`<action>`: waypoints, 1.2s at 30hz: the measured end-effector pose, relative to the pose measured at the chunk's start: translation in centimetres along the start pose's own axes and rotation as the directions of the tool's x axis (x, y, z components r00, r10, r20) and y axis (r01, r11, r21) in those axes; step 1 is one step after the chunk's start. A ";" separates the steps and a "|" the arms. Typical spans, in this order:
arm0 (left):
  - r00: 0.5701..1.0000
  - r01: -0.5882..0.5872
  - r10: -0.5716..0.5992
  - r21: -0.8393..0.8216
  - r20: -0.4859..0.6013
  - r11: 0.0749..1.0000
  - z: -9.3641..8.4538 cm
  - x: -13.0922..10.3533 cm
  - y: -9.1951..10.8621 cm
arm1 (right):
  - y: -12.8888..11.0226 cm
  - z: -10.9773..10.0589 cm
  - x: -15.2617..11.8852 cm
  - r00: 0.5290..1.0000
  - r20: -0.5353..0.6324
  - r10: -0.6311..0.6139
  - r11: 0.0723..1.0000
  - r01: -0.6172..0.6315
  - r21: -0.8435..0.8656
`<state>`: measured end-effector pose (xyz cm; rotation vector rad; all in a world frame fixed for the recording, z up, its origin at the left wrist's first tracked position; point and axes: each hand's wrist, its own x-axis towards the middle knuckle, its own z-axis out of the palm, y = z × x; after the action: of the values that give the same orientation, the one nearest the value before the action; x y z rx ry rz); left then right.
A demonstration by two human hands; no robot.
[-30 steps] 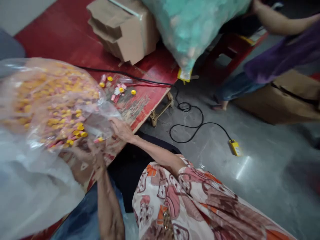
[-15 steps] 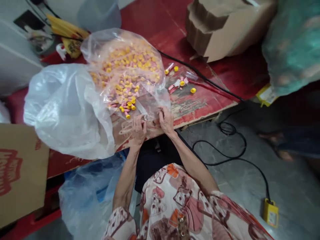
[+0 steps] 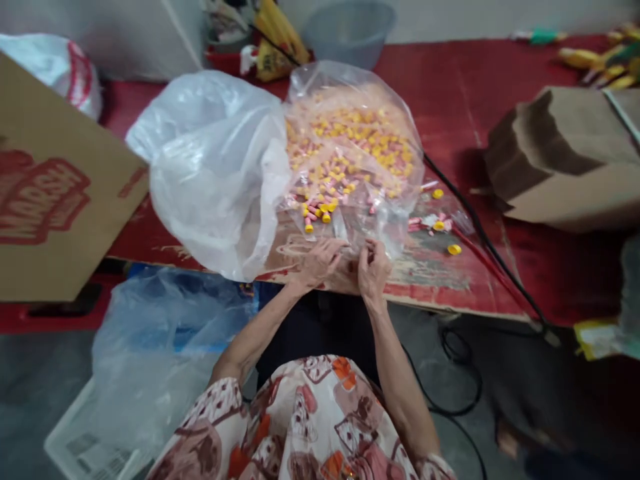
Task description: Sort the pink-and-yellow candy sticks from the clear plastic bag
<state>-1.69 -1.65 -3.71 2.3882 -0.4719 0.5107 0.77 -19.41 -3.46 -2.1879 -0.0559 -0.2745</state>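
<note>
A large clear plastic bag (image 3: 353, 150) full of small pink pieces with yellow caps lies on the red worktable, its mouth toward me. Several capped pieces (image 3: 320, 212) spill at that mouth. At the table's front edge my right hand (image 3: 374, 272) is closed, its fingers pinching the bag's thin clear plastic. My left hand (image 3: 320, 263) rests just left of it, fingers stretched out toward the right, tips by the plastic's edge. Whether they grip any film is hard to see. A whitish plastic bag (image 3: 215, 177) bulges to the left.
A printed cardboard box (image 3: 60, 193) stands at left and a cut-open carton (image 3: 565, 163) at right. A black cable (image 3: 475, 223) crosses the table past loose yellow caps (image 3: 453, 249). Behind sits a grey basin (image 3: 350, 33). Clear plastic (image 3: 155, 340) hangs below the table's edge.
My view has swung, so the table sits straighter and farther right. My left fingers have gone from bent to stretched out. My right hand stays pinched on the clear plastic.
</note>
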 end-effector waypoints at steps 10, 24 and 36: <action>0.963 0.103 -0.073 0.106 -0.260 0.989 -2.0 -3.0 0.4 | -4.8 6.4 6.2 0.962 0.219 -0.163 0.930 0.224 -0.290; 0.957 0.169 -0.124 0.157 -0.262 0.973 -1.9 -3.9 -0.8 | -5.3 7.6 6.5 0.970 0.158 -0.183 0.914 0.227 -0.337; 0.981 0.062 -0.032 0.155 -0.192 0.986 -2.6 -4.0 -0.7 | -1.5 4.2 3.5 0.957 0.132 -0.259 0.904 0.289 -0.314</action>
<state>-5.46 1.33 -4.13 2.4650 -0.2989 0.7710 4.68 -15.34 -3.96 -2.5278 -0.3967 -0.3673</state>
